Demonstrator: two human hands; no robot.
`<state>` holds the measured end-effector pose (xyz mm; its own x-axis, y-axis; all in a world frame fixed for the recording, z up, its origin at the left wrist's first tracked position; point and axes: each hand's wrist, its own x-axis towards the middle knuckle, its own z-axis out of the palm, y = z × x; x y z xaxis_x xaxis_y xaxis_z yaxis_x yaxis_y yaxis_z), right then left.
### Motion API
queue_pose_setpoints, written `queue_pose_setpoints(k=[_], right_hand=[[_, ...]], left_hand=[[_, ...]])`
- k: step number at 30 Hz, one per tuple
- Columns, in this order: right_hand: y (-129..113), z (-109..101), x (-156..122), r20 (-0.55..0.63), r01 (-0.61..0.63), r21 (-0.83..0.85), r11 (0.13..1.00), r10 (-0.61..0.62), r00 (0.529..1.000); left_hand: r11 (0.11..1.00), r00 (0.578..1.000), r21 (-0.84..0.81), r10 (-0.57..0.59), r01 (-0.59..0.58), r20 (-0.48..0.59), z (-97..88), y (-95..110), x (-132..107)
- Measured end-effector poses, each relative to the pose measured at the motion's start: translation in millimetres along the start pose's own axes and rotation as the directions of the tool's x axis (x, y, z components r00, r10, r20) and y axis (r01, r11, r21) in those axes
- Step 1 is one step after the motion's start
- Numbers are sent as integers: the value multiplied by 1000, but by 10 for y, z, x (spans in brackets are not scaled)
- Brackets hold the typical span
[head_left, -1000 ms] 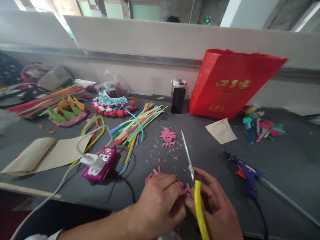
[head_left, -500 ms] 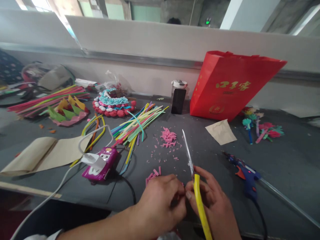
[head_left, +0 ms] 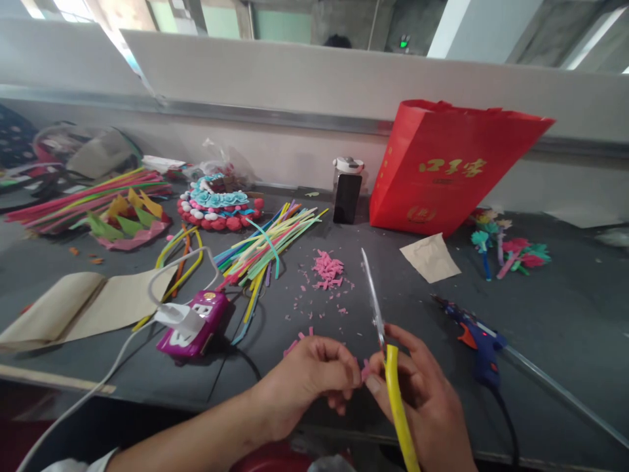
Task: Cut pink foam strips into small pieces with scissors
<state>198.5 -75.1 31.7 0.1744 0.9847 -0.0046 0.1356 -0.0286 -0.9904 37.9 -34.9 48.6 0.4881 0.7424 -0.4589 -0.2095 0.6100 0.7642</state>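
Note:
My right hand [head_left: 422, 400] is closed around yellow-handled scissors [head_left: 388, 354], whose blades are together and point up and away. My left hand [head_left: 314, 377] pinches a small pink piece [head_left: 365, 372] at its fingertips, which meet the right thumb just left of the scissors' handle. Both hands hover over the near edge of the dark table [head_left: 540, 308]. Short pink strips [head_left: 298, 341] lie just beyond my left hand, and a heap of pink cuttings [head_left: 328, 269] lies farther back.
A blue glue gun [head_left: 479, 341] with its cord lies right of my hands. A purple power strip [head_left: 194, 324] with a white plug sits left. Coloured strips [head_left: 268, 246], a foam cake [head_left: 219, 203], a red bag [head_left: 452, 167], a bottle [head_left: 348, 190], brown paper [head_left: 78, 305] and small flowers [head_left: 511, 252] stand behind.
Both hands have lifted slightly and drawn apart a little; my left fingers now show a pink piece pinched at the tips. The scissors stay shut in my right hand.

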Motion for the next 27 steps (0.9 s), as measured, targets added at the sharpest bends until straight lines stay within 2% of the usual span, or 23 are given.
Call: queue_pose_setpoints(k=[4,7,9,14,21,27], right_hand=[[11,-8,-5,-18,3,-21,1000,-3,1000],[53,-20,-50,-16,65,-128,990,-68,998],[118,-34,-92,4,127,-211,969,-129,992],[313,-89,-136,73,229,-347,910,-217,973],[429,-135,-116,142,284,-386,878,-248,958],[510,-137,-146,145,297,-395,870,-260,955]], left_hand=[[967,985,-190,158,-170,-75,-34,58,1],[905,958,-314,265,-286,-111,-66,104,-9],[877,947,-355,297,-322,-126,-74,117,-15],[852,948,-415,299,-317,-110,-67,95,-13],[843,946,-430,302,-323,-119,-41,73,-15],[846,938,-404,317,-347,-141,-60,61,-10]])
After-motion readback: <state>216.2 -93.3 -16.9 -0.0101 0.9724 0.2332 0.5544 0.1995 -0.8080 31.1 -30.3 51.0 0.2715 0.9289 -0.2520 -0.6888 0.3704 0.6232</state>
